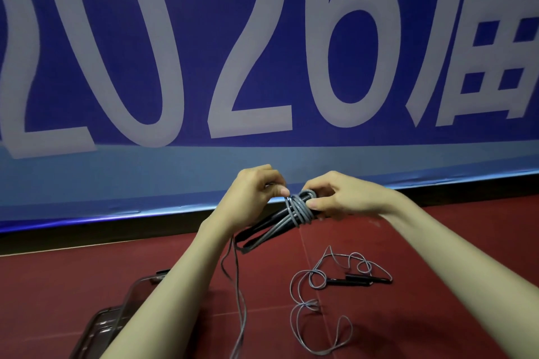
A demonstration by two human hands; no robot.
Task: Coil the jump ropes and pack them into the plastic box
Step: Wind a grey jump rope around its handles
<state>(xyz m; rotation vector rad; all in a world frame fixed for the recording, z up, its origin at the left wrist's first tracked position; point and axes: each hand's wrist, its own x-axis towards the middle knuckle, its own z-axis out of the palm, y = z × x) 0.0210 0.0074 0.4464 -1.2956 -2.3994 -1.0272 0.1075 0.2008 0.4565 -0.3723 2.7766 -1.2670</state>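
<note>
Wrapping the grey jump rope round its black handles, held above the red floor, we pinch it with left hand and right hand (slack still dangling), next tucking the tail, then the plastic box; second rope lies uncoiled.

A blue banner fills the upper part of the view, printed with large pale figures reading "2026" and a Chinese character at its right edge (cut off by the frame). A lighter blue band runs along the banner's lower edge. Below it a dark strip meets the red floor, which has a faint seam.
</note>
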